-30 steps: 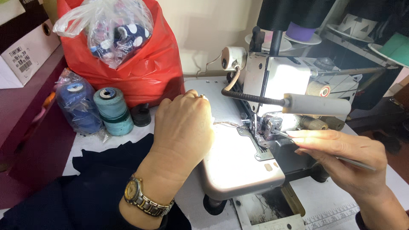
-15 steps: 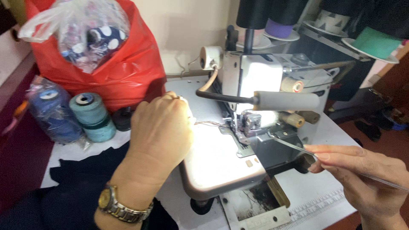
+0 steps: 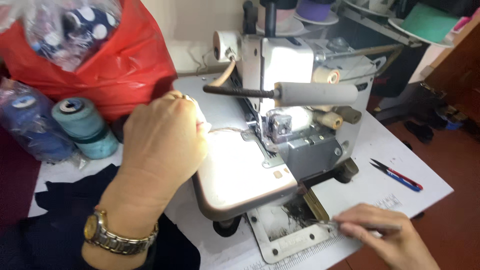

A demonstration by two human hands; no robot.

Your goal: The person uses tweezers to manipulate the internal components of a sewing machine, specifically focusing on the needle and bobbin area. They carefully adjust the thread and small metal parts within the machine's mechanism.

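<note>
A left hand [image 3: 162, 140], a metal wristwatch [image 3: 117, 235] on its wrist, is seen resting on the lit bed of an overlock sewing machine [image 3: 295, 100], its fingers curled together around a small pale scrap from which a thread chain [image 3: 230, 130] is stretched to the presser foot [image 3: 279, 126]. The right hand [image 3: 385, 235], pictured up beside the presser foot a second earlier, has since been drawn back and down to the front edge of the white tabletop [image 3: 400, 150]; work at the needle area therefore appears to have been left off for the moment. Its grip is shown closed on a pair of slim tweezers [image 3: 325, 226], the tips laid by the lint-covered opening [image 3: 287, 220] under the machine. The thread chain is thus held taut just right of the left hand and well apart from the right. A pair of red and blue snips [image 3: 397, 175] is seen lying untouched on the tabletop, with teal and blue thread cones [image 3: 82, 125] and a red plastic bag [image 3: 115, 65] to the left and dark fabric [image 3: 60, 210] beneath the left forearm.
</note>
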